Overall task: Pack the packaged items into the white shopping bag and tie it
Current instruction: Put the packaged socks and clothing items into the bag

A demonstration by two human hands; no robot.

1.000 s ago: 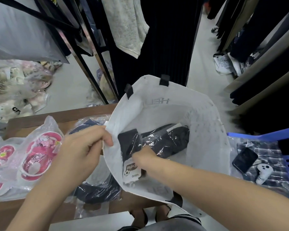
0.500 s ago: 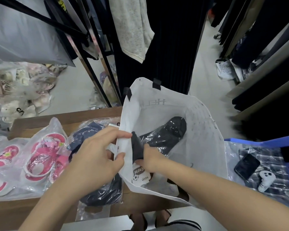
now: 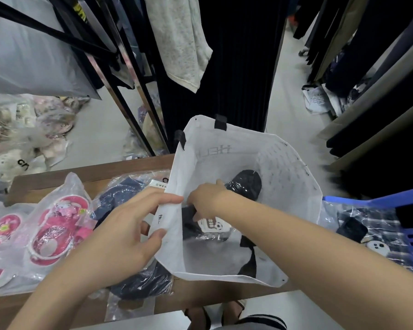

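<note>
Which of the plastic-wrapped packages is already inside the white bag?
The black package with the football label, held by the right hand inside the white bag; the pink sandals and navy garment lie outside on the table.

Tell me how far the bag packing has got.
Done: a black packet is inside the white shopping bag. In hand: the left hand holds the bag's rim open; the right hand grips that packet. Left: the pink sandal packs and navy packet lie on the table outside; the bag is untied.
</note>
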